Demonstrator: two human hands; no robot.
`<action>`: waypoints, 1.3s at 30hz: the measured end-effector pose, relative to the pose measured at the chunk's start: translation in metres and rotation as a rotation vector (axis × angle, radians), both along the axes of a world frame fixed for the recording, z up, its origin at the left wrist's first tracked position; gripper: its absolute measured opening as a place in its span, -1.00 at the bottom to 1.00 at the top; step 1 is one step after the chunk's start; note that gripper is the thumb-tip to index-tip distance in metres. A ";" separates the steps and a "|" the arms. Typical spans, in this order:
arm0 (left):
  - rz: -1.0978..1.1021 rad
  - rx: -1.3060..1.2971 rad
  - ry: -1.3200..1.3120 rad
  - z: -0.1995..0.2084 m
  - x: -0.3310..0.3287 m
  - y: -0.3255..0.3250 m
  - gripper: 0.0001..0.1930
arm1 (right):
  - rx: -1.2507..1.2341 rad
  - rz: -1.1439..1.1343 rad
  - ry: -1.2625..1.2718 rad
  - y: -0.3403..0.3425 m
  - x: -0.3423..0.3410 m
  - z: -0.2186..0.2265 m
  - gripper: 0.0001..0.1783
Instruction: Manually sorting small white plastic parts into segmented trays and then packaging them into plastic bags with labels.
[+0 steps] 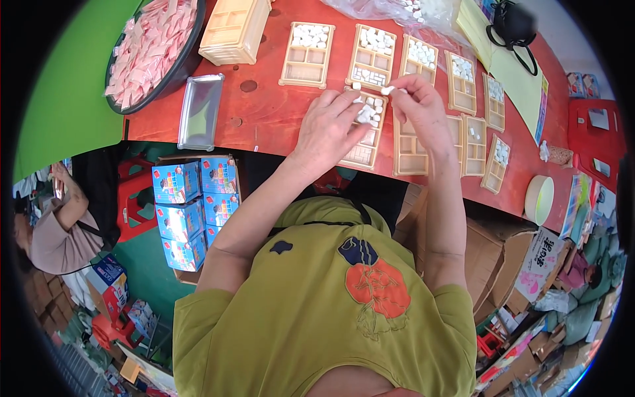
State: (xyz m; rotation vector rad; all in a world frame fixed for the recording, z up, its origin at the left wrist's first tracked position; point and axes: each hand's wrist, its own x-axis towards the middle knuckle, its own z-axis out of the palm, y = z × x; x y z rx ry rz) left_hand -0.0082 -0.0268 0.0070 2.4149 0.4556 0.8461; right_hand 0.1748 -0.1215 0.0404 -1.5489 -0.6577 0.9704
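Note:
A tan compartment tray [374,157] lies in front of me at the table's front edge, with small white pieces [372,111] in its far part. My left hand [329,126] rests over its left side, thumb and fingers apart, the fingertips close to a loose white piece [357,86] at the far rim. To the right, my right hand [421,112] is raised above the trays, thumb and forefinger pinching one small white piece [387,90]. Just beyond stands another tan tray [372,61] with white pieces heaped in its far compartment.
Several more tan trays [306,55] lie across the red table [264,112]. At the left are a stack of empty trays [231,33], a clear plastic box [201,112] and a dark tub [193,53] of pink packets. A round container [540,200] sits at the right edge; blue boxes [180,221] stand below.

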 end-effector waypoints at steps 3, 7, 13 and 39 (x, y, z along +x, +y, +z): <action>-0.007 0.051 -0.016 -0.010 0.001 0.003 -0.68 | -0.054 0.045 -0.152 0.001 -0.012 -0.008 -0.86; 0.031 -0.036 -0.113 -0.007 0.002 0.000 -0.74 | -0.036 0.040 -0.208 0.002 -0.020 -0.007 -0.83; 0.130 -0.060 -0.145 -0.004 0.010 0.008 -0.81 | -0.035 0.026 -0.641 0.026 -0.001 -0.006 -0.81; -0.162 0.222 0.255 0.037 0.047 0.037 -0.86 | -0.131 0.080 -0.730 -0.062 0.011 0.008 -0.77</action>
